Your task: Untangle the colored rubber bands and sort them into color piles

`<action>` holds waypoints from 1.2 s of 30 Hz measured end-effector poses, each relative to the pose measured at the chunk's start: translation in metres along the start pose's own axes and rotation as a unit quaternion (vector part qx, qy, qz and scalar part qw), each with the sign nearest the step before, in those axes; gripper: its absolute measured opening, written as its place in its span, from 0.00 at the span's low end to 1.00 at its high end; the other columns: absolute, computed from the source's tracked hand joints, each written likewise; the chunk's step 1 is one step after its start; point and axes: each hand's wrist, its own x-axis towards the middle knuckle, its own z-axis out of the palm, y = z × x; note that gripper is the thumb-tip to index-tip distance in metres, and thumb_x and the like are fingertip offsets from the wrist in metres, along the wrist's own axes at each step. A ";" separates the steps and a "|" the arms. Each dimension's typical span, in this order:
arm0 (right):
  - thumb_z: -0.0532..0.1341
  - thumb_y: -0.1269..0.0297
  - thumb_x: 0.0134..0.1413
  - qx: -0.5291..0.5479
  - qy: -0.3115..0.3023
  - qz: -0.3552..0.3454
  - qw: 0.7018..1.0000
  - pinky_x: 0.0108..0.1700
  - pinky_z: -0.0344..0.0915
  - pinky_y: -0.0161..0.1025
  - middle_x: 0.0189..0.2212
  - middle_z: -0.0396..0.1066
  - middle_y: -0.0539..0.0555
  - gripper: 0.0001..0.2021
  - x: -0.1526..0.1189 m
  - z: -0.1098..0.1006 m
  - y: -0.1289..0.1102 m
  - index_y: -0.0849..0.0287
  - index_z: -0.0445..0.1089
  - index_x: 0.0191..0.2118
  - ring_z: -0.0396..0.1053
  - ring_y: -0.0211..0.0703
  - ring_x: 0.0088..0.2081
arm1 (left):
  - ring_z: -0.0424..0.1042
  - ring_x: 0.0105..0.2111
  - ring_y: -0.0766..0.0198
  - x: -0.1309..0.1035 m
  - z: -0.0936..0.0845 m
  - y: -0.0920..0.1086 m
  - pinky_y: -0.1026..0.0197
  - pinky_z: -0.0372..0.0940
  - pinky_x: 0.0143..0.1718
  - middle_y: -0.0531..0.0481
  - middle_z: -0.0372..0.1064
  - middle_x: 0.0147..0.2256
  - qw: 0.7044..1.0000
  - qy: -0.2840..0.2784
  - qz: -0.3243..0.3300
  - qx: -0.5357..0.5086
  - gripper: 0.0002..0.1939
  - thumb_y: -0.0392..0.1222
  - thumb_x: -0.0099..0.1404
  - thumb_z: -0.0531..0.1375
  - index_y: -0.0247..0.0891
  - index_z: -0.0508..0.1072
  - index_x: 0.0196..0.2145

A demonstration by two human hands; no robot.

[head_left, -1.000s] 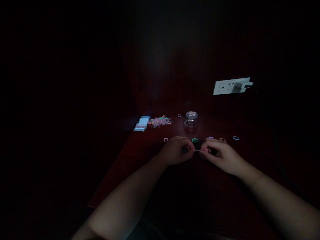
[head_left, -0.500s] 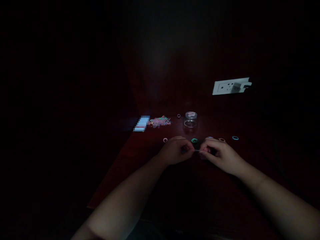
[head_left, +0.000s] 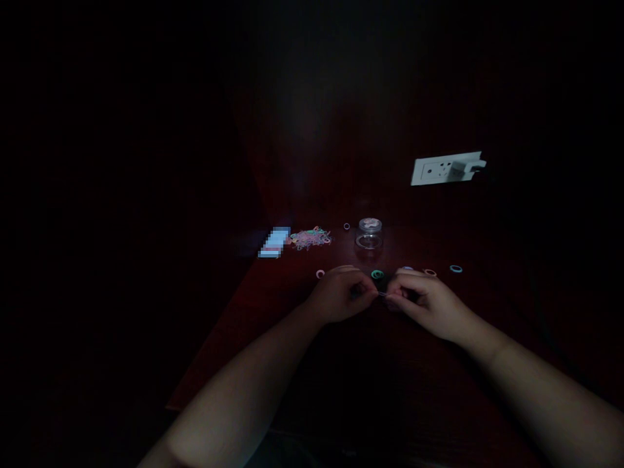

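A dark red table [head_left: 234, 338] carries everything. Over its middle, the left hand [head_left: 342, 296] and right hand [head_left: 426, 300] face each other, thumb and fingertips pinched. A wall socket panel [head_left: 426, 171] with a plug in it sits beyond. Toward the back lies a tangled, mixed-colour heap of elastic bands [head_left: 311, 238], touching or just beside a blurred bright rectangle [head_left: 274, 242]; a clear lidded jar [head_left: 369, 242] stands right of them. Green bands [head_left: 374, 275], a blue band [head_left: 456, 269] and others lie apart in a row, so the work seems partway, most bands apparently being in the heap. Smallest, a thin pale band [head_left: 383, 294] spans the gap between the hands, gripped by both.
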 end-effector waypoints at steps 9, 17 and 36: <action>0.60 0.65 0.58 0.004 0.010 0.020 1.000 0.30 0.60 0.36 0.24 0.65 0.50 0.07 -0.001 0.003 0.001 0.57 0.67 0.29 0.62 0.39 0.27 | 0.70 0.30 0.67 0.001 0.000 0.001 0.62 0.65 0.36 0.52 0.74 0.29 1.000 0.002 0.000 0.001 0.03 0.38 0.63 0.61 0.37 0.73 0.31; 0.60 0.65 0.59 0.003 0.007 0.024 1.000 0.30 0.59 0.36 0.24 0.65 0.49 0.07 -0.001 0.004 0.004 0.57 0.66 0.29 0.62 0.39 0.27 | 0.70 0.30 0.66 -0.001 0.002 -0.001 0.62 0.65 0.37 0.52 0.73 0.29 1.000 0.004 -0.008 -0.005 0.03 0.39 0.62 0.62 0.38 0.73 0.30; 0.59 0.66 0.60 0.008 0.001 0.017 1.000 0.32 0.60 0.38 0.25 0.66 0.50 0.06 -0.002 0.002 0.004 0.57 0.68 0.31 0.62 0.40 0.28 | 0.70 0.30 0.66 0.000 0.000 0.000 0.61 0.65 0.37 0.51 0.74 0.29 1.000 0.009 -0.010 0.000 0.05 0.40 0.64 0.60 0.38 0.75 0.32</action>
